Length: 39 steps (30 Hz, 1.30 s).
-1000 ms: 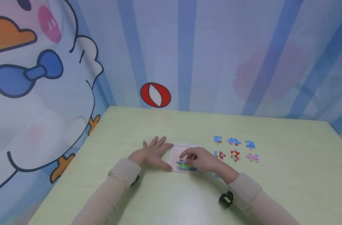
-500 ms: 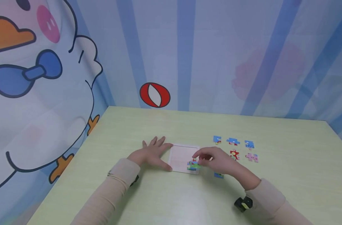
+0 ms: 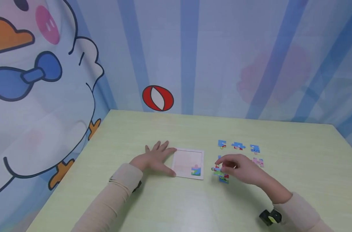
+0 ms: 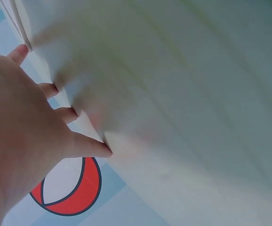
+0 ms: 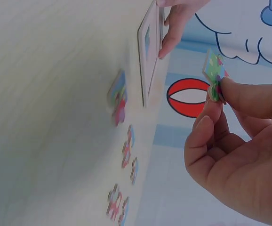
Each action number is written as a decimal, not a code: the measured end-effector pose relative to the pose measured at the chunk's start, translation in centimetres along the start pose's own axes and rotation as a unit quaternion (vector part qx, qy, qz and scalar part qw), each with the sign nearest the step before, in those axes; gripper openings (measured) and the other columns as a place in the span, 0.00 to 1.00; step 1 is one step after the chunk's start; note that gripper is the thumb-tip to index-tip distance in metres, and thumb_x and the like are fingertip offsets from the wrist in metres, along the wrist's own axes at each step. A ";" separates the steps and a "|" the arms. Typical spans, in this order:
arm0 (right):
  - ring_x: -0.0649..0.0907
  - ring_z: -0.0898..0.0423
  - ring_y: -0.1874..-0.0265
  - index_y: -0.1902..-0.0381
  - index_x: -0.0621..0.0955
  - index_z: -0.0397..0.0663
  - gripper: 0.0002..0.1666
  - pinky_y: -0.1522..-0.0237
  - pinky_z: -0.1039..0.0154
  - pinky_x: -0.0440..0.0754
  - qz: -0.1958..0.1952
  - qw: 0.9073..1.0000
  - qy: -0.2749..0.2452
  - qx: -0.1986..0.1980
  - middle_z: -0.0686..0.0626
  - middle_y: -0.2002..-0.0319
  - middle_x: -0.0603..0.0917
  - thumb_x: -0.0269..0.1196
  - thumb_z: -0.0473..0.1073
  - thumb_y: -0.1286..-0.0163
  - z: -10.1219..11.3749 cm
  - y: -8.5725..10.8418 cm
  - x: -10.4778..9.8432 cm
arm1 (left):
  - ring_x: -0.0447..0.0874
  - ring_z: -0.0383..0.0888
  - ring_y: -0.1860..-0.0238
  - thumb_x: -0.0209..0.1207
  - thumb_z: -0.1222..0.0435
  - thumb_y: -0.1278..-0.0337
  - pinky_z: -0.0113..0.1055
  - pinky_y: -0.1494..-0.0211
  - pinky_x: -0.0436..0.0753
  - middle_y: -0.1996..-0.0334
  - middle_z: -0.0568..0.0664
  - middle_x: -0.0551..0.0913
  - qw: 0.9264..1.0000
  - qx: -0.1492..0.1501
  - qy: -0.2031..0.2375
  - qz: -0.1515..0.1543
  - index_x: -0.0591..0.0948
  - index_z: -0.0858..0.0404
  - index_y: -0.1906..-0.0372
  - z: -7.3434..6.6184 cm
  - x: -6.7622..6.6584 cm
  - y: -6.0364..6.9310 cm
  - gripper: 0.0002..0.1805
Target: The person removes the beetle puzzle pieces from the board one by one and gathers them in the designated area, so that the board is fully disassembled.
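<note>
My left hand (image 3: 154,161) rests with spread fingers at the left side of a shallow white puzzle tray (image 3: 183,161); its thumb and a finger touch the tray's edge. One blue-and-green jigsaw piece (image 3: 196,170) lies in the tray's lower right corner. To the right of the tray, my right hand (image 3: 242,167) pinches another jigsaw piece (image 5: 212,70), mostly green with some blue and red, between thumb and fingers. The held piece is off the table, above a loose jigsaw piece (image 3: 223,180) lying on the table. My right hand partly hides the loose pieces behind it.
Several more jigsaw pieces lie on the pale table (image 3: 176,206) at the right, among them a blue-and-red one (image 3: 238,146) and a pink one (image 3: 258,162). A cartoon-printed curtain (image 3: 222,64) stands behind the table's far edge.
My right hand has moved right with the green jigsaw piece, from over the tray to over the loose pieces. The blue-and-green piece in the tray corner is now uncovered. My left hand has stayed put.
</note>
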State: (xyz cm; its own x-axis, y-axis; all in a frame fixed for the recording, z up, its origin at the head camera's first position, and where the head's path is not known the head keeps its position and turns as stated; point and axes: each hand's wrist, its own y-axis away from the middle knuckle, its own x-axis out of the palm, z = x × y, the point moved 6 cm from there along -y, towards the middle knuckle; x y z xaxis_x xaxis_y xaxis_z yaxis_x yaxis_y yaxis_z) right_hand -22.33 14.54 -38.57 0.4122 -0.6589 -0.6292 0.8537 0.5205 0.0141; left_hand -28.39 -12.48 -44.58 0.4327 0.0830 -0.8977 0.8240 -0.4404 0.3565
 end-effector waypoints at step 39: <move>0.75 0.56 0.70 0.59 0.85 0.41 0.09 0.70 0.66 0.75 -0.009 0.996 0.063 0.068 0.51 0.69 0.78 0.62 0.30 0.36 -6.5 2.7 -2.1 | 0.29 0.61 0.24 0.62 0.34 0.56 0.75 0.36 0.36 0.22 0.53 0.39 1.000 0.002 0.004 -0.003 0.54 0.44 0.25 0.1 -0.1 0.1 0.53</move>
State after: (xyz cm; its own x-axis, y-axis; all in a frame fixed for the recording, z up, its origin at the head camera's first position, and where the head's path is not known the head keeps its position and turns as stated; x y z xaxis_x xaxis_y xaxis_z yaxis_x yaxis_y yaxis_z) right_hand -22.96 20.84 -42.26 0.3599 -0.5904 -0.7224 0.8999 0.4241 0.1017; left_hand -28.37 -12.63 -44.52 0.4299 0.0929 -0.8981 0.8256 -0.4431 0.3493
